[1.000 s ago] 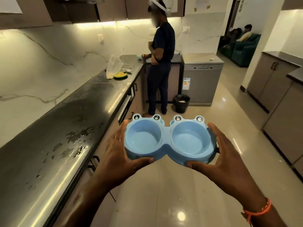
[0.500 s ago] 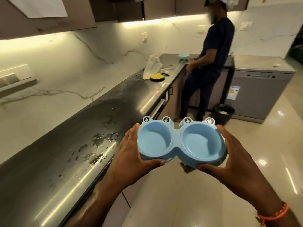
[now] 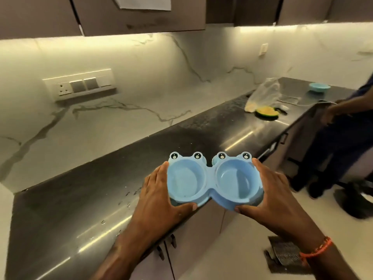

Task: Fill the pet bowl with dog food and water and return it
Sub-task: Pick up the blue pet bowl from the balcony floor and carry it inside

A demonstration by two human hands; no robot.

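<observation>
A light blue double pet bowl (image 3: 214, 178) with frog eyes on its far rim is held level over the front edge of the dark counter (image 3: 90, 199). Both of its wells look empty. My left hand (image 3: 159, 190) grips the bowl's left end, thumb curled under the near rim. My right hand (image 3: 272, 190) grips the right end the same way; an orange band sits on that wrist.
Water drops lie on the counter near my left hand. Farther along stand a clear plastic bag (image 3: 264, 93), a green plate (image 3: 266, 113) and a small blue bowl (image 3: 320, 87). Another person (image 3: 343, 126) stands at the right. A floor drain grate (image 3: 282, 251) lies below.
My view has swung left toward the counter and wall. Both hands still hold the bowl, which is now over the counter's edge instead of over the floor.
</observation>
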